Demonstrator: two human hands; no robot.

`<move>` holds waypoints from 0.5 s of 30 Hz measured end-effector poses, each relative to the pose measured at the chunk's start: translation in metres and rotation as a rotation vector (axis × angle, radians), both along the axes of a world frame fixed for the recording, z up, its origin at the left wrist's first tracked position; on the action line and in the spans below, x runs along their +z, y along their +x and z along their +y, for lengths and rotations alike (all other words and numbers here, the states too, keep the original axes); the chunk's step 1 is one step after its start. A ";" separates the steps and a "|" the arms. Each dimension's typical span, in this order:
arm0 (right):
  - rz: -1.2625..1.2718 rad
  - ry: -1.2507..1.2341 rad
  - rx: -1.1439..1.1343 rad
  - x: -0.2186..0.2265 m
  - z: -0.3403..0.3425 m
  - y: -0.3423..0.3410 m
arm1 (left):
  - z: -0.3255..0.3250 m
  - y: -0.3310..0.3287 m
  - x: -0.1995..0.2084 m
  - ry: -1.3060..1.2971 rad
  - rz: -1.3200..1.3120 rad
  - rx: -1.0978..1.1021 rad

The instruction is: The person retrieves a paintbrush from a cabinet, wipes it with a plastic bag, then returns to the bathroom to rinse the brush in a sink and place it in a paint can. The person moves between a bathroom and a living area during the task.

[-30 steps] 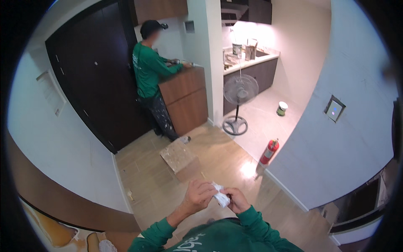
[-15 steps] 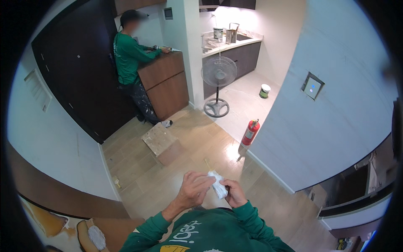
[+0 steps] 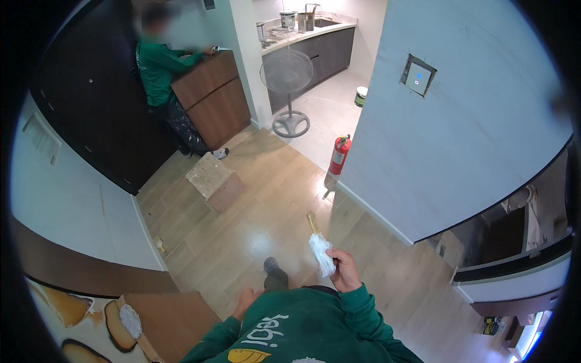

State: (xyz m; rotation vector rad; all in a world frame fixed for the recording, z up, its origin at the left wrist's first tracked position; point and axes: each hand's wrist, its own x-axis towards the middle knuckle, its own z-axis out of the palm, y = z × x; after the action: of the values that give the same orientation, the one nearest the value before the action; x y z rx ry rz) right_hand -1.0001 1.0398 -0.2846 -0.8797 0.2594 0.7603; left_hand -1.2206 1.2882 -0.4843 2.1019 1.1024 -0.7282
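My right hand (image 3: 344, 271) grips a white wrapped bundle (image 3: 322, 254) in front of my waist. A thin tan stick (image 3: 312, 222) juts from the bundle's far end; the wrapping hides what is inside. Low beside my waist, my left hand (image 3: 247, 300) is apart from the bundle. Its fingers are partly hidden by my body, so their pose is unclear. My green sleeves and shirt fill the lower middle, and one foot (image 3: 272, 265) shows on the wood floor.
A paint-spotted box (image 3: 212, 178) stands on the floor ahead. Beyond it, a person in green (image 3: 158, 72) works at a brown cabinet (image 3: 209, 100). A red fire extinguisher (image 3: 339, 156) stands by the wall corner, a pedestal fan (image 3: 290, 124) behind it. A brown board (image 3: 172, 317) lies lower left.
My left hand has let go of the bundle and dropped toward my waist. The right hand keeps hold, and the tan stick now shows clearly. The view has shifted, and a foot has appeared.
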 end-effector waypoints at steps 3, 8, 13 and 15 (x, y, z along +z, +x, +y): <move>0.009 -0.002 -0.019 0.001 -0.013 0.001 | -0.012 -0.053 -0.024 -0.122 0.296 -0.085; 0.009 -0.024 -0.042 0.000 -0.016 0.011 | -0.010 -0.068 -0.025 -0.245 0.291 -0.076; 0.016 -0.008 -0.024 0.001 0.007 0.032 | 0.016 -0.020 -0.017 -0.315 0.099 -0.106; 0.000 0.012 -0.016 0.002 0.023 0.043 | 0.031 0.005 -0.012 -0.349 -0.010 -0.143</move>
State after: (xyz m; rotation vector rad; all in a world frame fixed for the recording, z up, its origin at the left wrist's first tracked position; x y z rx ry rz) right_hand -0.9573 1.0629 -0.2830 -0.8654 0.2614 0.7467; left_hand -1.2160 1.3197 -0.4962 1.8930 0.7606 -0.9055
